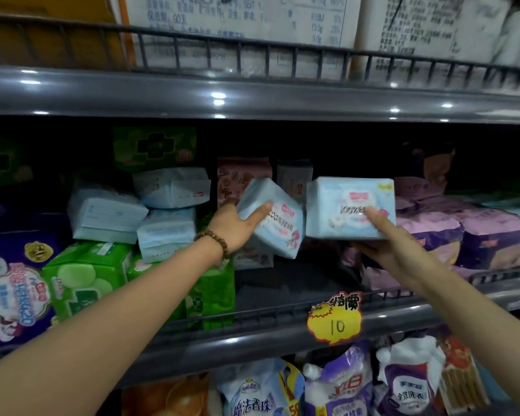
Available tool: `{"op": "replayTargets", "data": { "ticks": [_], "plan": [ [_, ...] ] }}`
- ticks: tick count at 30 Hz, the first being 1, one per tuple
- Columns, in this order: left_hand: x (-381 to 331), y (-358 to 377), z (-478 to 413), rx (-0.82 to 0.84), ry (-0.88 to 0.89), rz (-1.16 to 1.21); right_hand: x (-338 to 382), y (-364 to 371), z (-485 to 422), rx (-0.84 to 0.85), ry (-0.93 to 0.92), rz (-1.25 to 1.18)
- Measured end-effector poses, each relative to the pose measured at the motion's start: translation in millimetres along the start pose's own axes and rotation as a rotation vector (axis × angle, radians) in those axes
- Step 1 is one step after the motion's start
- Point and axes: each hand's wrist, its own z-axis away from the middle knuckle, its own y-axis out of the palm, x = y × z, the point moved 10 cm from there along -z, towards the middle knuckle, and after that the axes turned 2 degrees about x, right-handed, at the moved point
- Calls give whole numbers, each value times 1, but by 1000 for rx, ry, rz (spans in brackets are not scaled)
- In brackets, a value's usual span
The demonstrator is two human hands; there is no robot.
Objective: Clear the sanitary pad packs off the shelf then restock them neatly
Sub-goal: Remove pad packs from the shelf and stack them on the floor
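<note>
Packs, 2 of them, pale blue, both in the air over the middle shelf (222, 345). The left pack (278, 223) is tilted, its long axis running down to the right. The right pack (350, 205) sits level with its print facing us.

— Held how?

— The left hand (237, 228) grips the tilted one, thumb across the front. The right hand (385, 247) holds the other from beneath, thumb on the face. The 2 packs are just beside each other, and I can't tell whether their corners touch.

— And where would they go?

— Below them, and a little toward us, there's a bare patch (297, 283) of shelf. It lies between the green packs (84, 277) on the left and the pink packs (463, 232) on the right. Both hands look about equally near it. Whether they're lifting out or putting back, I can't say from here.

— If it's putting back?

— Then I'd guess the left one needs turning level first, to match its neighbour, before it goes down.
</note>
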Motion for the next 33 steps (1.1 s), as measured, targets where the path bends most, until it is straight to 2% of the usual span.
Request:
{"op": "replayTargets", "data": {
  "ticks": [3, 7, 10, 14, 19, 22, 26, 28, 30, 33],
  "plan": [
    [-4, -5, 33, -39, -30, 289, -7, 34, 29, 25, 74, -256],
    [-3, 4, 90, 31, -9, 513, -24, 85, 78, 87, 164, -380],
    [19, 3, 125, 46, -32, 511, -36, 112, 112, 133, 200, -366],
    [63, 7, 173, 112, -215, 605, -70, 138, 151, 165, 291, -300],
    [120, 6, 226, 146, -358, 544, -114, 173, 194, 196, 383, -223],
    [143, 5, 259, 263, -410, 498, -147, 186, 215, 210, 474, -241],
    [197, 17, 301, 513, -562, 437, -212, 195, 247, 228, 621, -254],
    [226, 24, 317, 579, -640, 404, -247, 196, 262, 228, 686, -259],
    [252, 32, 334, 586, -736, 388, -282, 194, 274, 222, 748, -263],
    [288, 52, 348, 526, -854, 504, -339, 190, 289, 203, 846, -210]
  ]
}}
